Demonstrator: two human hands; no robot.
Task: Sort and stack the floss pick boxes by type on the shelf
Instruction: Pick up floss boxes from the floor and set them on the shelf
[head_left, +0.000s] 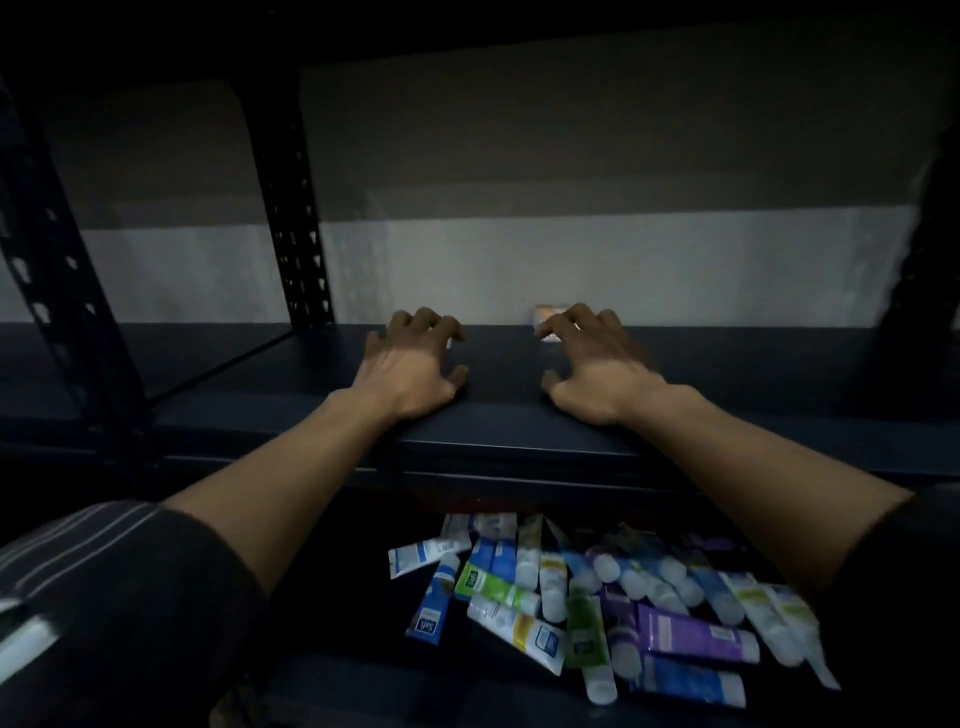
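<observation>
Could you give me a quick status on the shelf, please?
Left hand and right hand on the shelf, fingers curled, grip unclear. Small pale box at right fingertips. Tubes piled below, out of the way.

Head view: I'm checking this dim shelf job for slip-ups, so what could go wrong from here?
1. The pale item under the fingertips of the right hand sits at the back of the shelf by the wall; a nudge might push it out of easy reach.
2. The light is poor, so box types may be misread.
3. Both forearms reach over the loose tubes below; pulling back carelessly could scatter them.
</observation>
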